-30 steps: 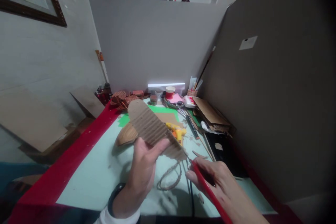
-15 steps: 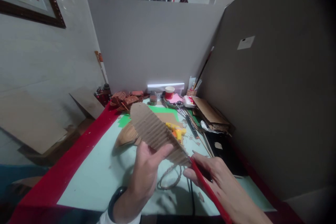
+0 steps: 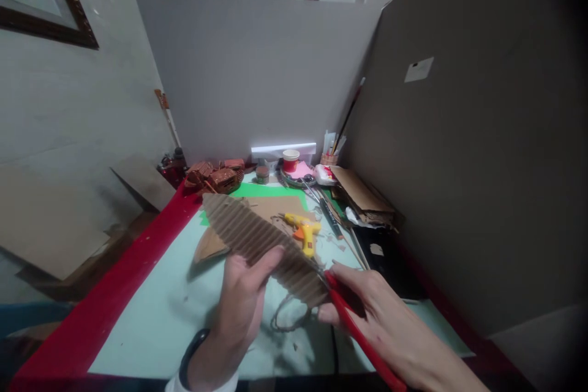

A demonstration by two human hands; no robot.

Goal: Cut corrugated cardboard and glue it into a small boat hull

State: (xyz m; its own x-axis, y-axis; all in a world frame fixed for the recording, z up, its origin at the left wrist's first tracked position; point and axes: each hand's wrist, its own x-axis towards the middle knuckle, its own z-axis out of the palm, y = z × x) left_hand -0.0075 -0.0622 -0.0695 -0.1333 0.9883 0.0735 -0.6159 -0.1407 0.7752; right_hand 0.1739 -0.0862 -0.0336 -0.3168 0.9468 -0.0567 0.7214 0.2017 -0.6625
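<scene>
Left hand [image 3: 243, 297], thumb on top, has its grip closed on the ribbed cardboard [image 3: 257, 234], tilted above the pale surface [image 3: 147, 324]! Right hand [image 3: 376, 309], grip wrapped round red scissors [image 3: 351, 322], blades right at the cardboard's edge; yellow glue gun [image 3: 309, 237] lying just beyond!
</scene>
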